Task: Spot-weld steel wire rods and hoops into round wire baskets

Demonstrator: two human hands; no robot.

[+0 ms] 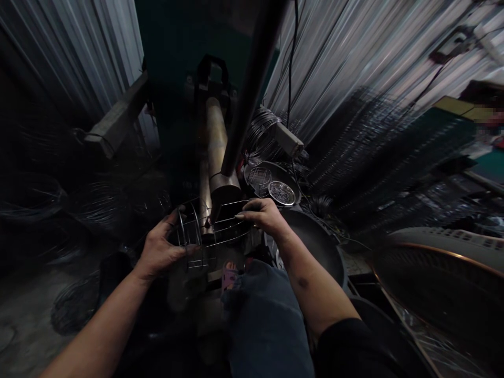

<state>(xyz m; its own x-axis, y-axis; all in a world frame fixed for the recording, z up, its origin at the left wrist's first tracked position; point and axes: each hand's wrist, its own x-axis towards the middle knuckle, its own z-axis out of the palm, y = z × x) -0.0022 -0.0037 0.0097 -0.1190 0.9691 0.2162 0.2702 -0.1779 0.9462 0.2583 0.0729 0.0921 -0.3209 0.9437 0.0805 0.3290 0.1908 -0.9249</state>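
A curved wire frame (200, 231) of thin, shiny rods and hoops spans the space between my hands, close to the machine's metal cylinders. My left hand (159, 245) closes around its left end, thumb below and fingers above. At the right, my right hand (260, 214) pinches the end of a thin rod of the frame between thumb and fingers. A thick brass-coloured cylinder (217, 139) juts from the dark machine above the frame, with a narrower bar (205, 199) beside it. Low light hides where the frame touches the machine, if at all.
Right of the machine, a dark pan (252, 176) holds round wire grilles (281, 193). Behind it hangs a coil of wire (263, 128). A large dark basin (315, 241) stands beside my right forearm. A copper-rimmed basket (433, 249) lies farther right. Corrugated sheets (354, 47) line the back.
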